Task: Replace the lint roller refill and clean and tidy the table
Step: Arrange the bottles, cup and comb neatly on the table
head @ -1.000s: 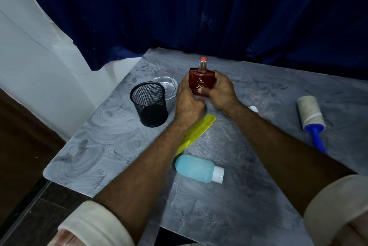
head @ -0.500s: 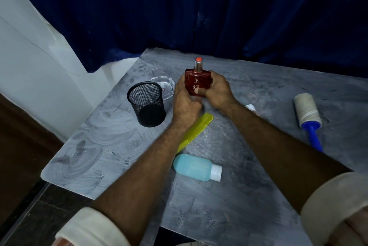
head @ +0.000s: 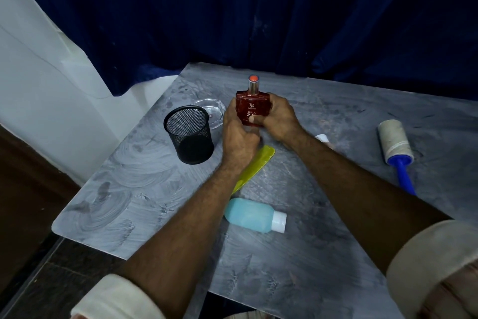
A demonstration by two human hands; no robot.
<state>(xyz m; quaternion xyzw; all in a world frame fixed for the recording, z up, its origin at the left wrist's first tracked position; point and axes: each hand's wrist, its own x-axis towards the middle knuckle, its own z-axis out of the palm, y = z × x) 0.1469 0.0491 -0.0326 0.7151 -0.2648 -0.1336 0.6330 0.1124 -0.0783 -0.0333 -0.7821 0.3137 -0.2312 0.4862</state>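
Note:
A red perfume bottle [head: 252, 104] with a silver neck stands upright near the far middle of the grey table [head: 323, 241]. My left hand [head: 239, 135] grips its left side and my right hand [head: 280, 118] wraps its right side, thumb on the label. The lint roller [head: 395, 144] with a blue handle lies at the right, its roll dirty. A yellow comb [head: 254, 166] lies partly under my left forearm. A light blue bottle [head: 252, 215] with a white cap lies on its side near the middle.
A black mesh cup [head: 190, 135] stands left of my hands, with a clear glass ashtray [head: 210, 111] behind it. A small white object [head: 322, 138] shows behind my right wrist. A dark blue curtain hangs behind the table; the left edge drops to the floor.
Both hands have kept hold of the red bottle and moved it slightly left, towards the mesh cup. The other objects have not moved.

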